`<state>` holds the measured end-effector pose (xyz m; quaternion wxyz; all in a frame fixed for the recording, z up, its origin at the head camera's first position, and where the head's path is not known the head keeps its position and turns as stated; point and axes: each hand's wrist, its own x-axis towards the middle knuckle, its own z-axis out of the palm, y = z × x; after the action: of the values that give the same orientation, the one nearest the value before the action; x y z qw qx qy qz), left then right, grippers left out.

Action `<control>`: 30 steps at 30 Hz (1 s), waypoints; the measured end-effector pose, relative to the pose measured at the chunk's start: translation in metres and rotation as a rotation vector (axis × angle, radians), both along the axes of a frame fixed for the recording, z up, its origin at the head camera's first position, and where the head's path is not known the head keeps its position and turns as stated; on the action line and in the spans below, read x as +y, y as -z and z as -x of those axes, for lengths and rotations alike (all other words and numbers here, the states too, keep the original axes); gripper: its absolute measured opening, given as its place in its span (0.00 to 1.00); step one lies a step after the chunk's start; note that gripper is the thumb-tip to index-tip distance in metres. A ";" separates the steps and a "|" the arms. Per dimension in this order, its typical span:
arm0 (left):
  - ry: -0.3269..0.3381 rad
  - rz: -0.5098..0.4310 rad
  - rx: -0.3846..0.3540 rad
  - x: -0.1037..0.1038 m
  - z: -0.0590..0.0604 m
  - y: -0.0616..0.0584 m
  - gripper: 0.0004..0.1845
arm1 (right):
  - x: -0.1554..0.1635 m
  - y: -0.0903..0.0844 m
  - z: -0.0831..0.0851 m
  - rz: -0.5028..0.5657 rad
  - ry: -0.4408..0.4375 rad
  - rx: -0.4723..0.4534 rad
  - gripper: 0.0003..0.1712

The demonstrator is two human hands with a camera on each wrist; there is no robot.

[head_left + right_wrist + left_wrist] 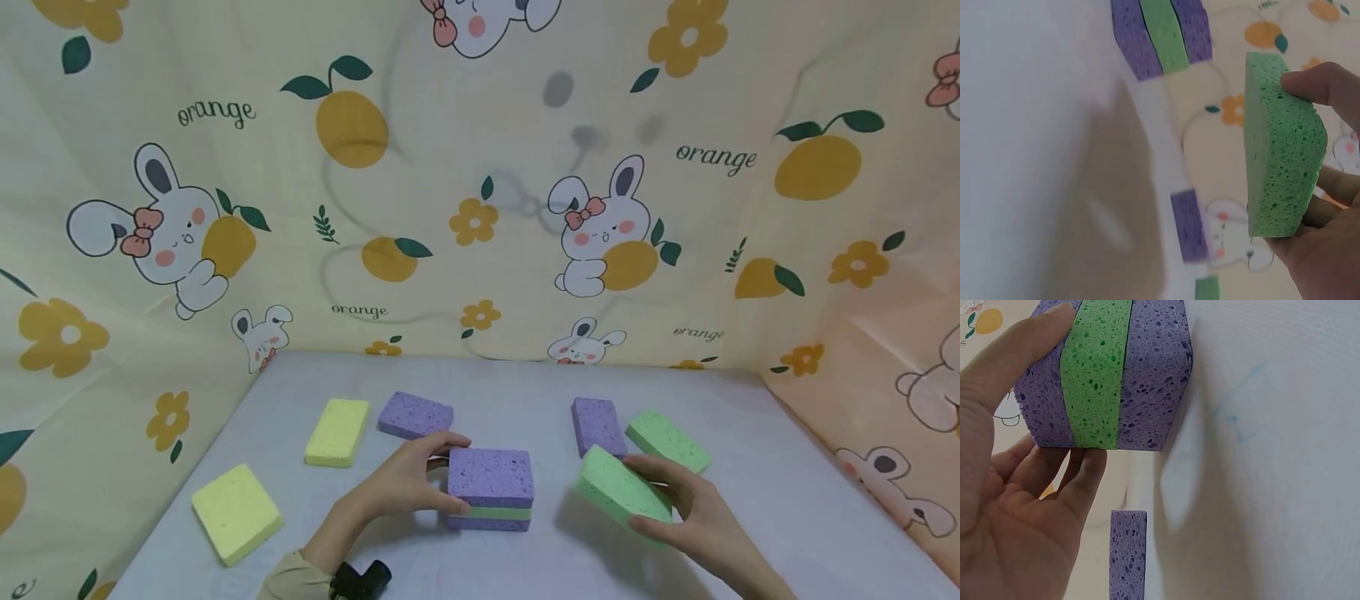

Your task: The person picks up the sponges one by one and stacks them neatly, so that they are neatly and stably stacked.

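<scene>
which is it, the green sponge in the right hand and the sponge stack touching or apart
Apart: the head view shows bare table between the held green sponge and the stack.

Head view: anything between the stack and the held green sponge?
Nothing on it: the head view shows only bare table between the stack and the green sponge in the right hand.

Place: screened-off nook, home or studio I can't tell | rabbit-and-orange cloth (513,279) walling back and both sides | pale surface (513,408) set inside it
</scene>
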<state>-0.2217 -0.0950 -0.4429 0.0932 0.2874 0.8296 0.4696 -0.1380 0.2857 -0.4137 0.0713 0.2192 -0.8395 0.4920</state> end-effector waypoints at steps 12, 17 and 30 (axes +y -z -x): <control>0.034 -0.023 0.023 -0.001 0.001 0.001 0.41 | -0.042 -0.020 0.018 -0.039 -0.048 0.046 0.37; 0.019 -0.016 0.010 -0.001 0.000 0.000 0.41 | -0.064 -0.037 0.020 -0.026 -0.105 0.050 0.37; 0.033 -0.032 0.012 -0.002 0.000 0.001 0.44 | -0.109 -0.050 0.026 -0.068 -0.153 0.038 0.35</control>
<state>-0.2218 -0.0965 -0.4441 0.0912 0.3052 0.8177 0.4795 -0.1643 0.1768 -0.3634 0.0420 0.2945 -0.8349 0.4631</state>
